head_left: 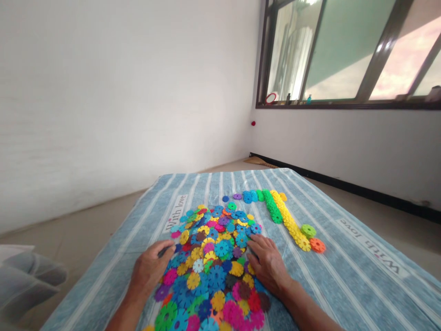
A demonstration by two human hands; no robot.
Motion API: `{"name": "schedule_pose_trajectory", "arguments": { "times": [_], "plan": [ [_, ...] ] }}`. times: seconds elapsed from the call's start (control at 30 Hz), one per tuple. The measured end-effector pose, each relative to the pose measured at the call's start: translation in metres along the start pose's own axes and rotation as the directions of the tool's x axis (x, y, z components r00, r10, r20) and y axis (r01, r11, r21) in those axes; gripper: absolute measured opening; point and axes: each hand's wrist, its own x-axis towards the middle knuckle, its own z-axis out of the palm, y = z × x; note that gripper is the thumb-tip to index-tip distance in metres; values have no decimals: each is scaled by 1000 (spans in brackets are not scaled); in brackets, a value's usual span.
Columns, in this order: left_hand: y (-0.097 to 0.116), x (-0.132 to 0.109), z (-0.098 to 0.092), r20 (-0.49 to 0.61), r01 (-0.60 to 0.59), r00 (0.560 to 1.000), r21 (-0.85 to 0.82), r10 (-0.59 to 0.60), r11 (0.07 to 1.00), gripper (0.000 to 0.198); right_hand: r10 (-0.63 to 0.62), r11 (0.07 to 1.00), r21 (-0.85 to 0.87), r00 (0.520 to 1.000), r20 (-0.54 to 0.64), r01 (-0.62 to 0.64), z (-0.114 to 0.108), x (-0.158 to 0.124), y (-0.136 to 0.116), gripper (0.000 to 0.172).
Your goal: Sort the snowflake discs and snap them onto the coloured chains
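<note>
A large heap of notched plastic discs (206,271) in many colours lies on the striped cloth, between my hands. At its left edge is my left hand (149,266), thumb and forefinger close together around what looks like a dark disc (166,250), mostly covered by the fingers. My right hand (268,262) rests against the heap's right side, palm down, fingers apart, touching discs at the edge. Beyond it, overlapping discs form a long yellow row (289,220) and a shorter green row (272,207).
Blue discs (247,196), a purple disc (237,196) and a dark blue disc (225,198) lie left of the rows. A lime disc (308,230) and an orange disc (317,245) sit at the yellow row's near end. The striped cloth (344,257) covers the table.
</note>
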Motion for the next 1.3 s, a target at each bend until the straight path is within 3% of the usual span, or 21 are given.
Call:
{"name": "schedule_pose_trajectory", "arguments": {
  "times": [0.13,0.27,0.4,0.47,0.6,0.77,0.93,1.03,1.17,1.3],
  "plan": [
    [-2,0,1,5,1,1000,4,-1,1000,29,-62,997,52,998,-12,62,-3,0,-6,23],
    [-2,0,2,16,39,999,9,-40,999,34,58,998,-24,995,-81,-60,-4,13,7,22],
    [0,-1,2,38,71,997,-2,-71,997,37,159,985,-62,987,11,-159,-3,29,21,38],
    [0,-2,2,46,78,996,-5,-78,997,36,145,988,-53,988,60,-142,-1,32,21,35],
    [0,-3,2,46,77,996,-3,-77,997,35,110,994,-10,991,71,-110,2,29,18,23],
    [-4,-2,4,32,64,997,7,-64,998,34,128,990,51,991,28,-129,0,23,23,31],
    [-1,-2,3,16,17,1000,22,-18,1000,33,150,975,171,989,-14,-145,2,20,32,26],
    [-1,-2,2,-5,-14,1000,28,15,1000,31,225,931,303,974,-34,-205,2,21,33,24],
    [-3,-1,2,-22,-24,999,23,25,999,30,402,795,498,915,-5,-347,-2,24,33,27],
    [-2,0,1,-4,-15,1000,24,16,1000,31,480,690,608,877,22,-393,-7,28,41,29]
  ]
}}
